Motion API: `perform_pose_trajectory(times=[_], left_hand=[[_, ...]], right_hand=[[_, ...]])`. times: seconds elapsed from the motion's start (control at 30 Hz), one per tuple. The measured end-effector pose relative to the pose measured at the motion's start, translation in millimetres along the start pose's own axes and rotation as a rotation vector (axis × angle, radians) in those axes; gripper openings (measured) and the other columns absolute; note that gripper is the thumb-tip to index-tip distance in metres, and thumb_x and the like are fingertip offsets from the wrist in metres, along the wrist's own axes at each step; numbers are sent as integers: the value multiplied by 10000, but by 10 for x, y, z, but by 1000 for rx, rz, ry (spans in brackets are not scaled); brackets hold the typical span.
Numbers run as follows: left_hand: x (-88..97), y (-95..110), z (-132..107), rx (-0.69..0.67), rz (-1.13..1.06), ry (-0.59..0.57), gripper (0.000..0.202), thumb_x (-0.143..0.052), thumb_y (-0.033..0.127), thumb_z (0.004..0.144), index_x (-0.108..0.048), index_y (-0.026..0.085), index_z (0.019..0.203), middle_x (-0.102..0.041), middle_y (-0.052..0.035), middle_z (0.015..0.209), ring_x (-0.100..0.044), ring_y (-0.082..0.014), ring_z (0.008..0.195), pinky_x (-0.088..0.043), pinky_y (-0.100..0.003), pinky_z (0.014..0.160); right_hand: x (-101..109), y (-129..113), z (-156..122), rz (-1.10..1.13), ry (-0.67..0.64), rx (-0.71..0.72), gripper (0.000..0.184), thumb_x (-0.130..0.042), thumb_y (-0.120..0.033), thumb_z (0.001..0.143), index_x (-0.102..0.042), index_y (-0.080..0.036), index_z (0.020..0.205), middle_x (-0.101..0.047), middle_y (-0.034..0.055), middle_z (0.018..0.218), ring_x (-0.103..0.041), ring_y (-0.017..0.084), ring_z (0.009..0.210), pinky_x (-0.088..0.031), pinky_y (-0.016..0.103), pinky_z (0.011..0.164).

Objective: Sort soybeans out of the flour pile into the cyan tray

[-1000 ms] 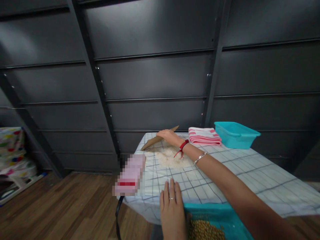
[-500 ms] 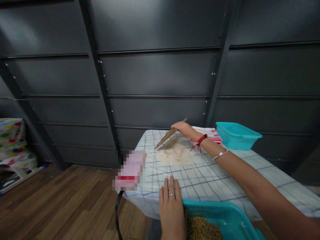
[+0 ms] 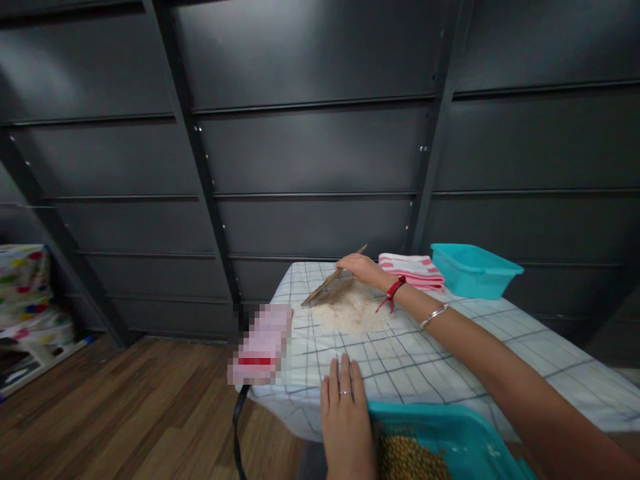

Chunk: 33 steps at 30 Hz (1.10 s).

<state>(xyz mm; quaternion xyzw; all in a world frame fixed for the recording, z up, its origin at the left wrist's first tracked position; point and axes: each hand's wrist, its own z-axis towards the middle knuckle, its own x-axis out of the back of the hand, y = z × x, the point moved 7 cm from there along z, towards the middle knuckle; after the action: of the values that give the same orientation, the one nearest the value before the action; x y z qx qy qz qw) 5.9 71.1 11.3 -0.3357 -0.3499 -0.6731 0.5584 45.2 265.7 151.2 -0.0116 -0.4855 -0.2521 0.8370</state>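
Observation:
My right hand grips a flat brown piece of cardboard by its upper edge. The piece leans at a slant, its lower left corner at the tablecloth, along the far left side of a spread of white grains that look like rice. My left hand lies flat at the near edge of the table, fingers stretched out and holding nothing. Just right of it is a turquoise tub with small greenish-brown grains in it; the frame's bottom cuts it off.
A checked white cloth covers the table. At the back right are a folded pink-and-white towel and a second turquoise tub. A blurred-out pink object with a black strap lies at the left edge. Behind stands a dark panelled wall.
My right hand has moved a little left and down, bringing the cardboard with it to a lower slant. My left hand stays flat in about the same place.

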Motion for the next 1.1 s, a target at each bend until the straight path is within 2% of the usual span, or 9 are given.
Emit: perform_pose_trajectory(times=[0.17,0.3,0.47,0.67,0.9,1.1], left_hand=[[94,4,20,3,-4,-20,675,-607,150,572,-441,136,1226,-457,-111,1311,-429,-302,1176,-456,-470,902],[92,2,27,2,0,-23,669,-593,140,572,-443,136,1224,-455,-112,1310,-429,-299,1177,-454,-470,904],[83,3,24,-5,-9,-38,671,-581,129,573,-438,130,1229,-455,-117,1311,-420,-302,1184,-444,-476,915],[73,2,17,-1,-11,-53,695,-564,104,586,-392,124,1260,-421,-128,1338,-381,-306,1213,-426,-491,934],[86,-6,31,11,-22,-69,658,-586,136,593,-431,126,1233,-443,-117,1322,-404,-301,1197,-434,-473,930],[73,-3,18,-1,-25,-53,678,-585,138,600,-403,125,1252,-446,-123,1322,-397,-299,1201,-438,-480,921]], right_hand=[[252,26,-252,-31,-6,34,362,-408,20,703,-588,-156,964,-642,66,963,-571,155,925,-435,315,831],[368,74,-312,-51,20,28,372,-396,25,701,-586,-153,968,-641,73,966,-572,159,927,-435,326,837],[250,1,-171,-69,58,8,356,-366,9,747,-576,-149,987,-635,86,984,-568,167,938,-433,351,838],[48,-172,-67,-55,26,45,288,-402,-18,767,-588,-167,929,-650,61,911,-581,156,884,-444,331,810],[252,-3,-261,-59,-24,36,343,-395,17,720,-596,-175,920,-649,45,918,-578,143,888,-436,312,820],[360,136,-262,-100,-6,-41,357,-395,15,718,-583,-152,972,-636,73,965,-558,164,947,-405,330,858]])
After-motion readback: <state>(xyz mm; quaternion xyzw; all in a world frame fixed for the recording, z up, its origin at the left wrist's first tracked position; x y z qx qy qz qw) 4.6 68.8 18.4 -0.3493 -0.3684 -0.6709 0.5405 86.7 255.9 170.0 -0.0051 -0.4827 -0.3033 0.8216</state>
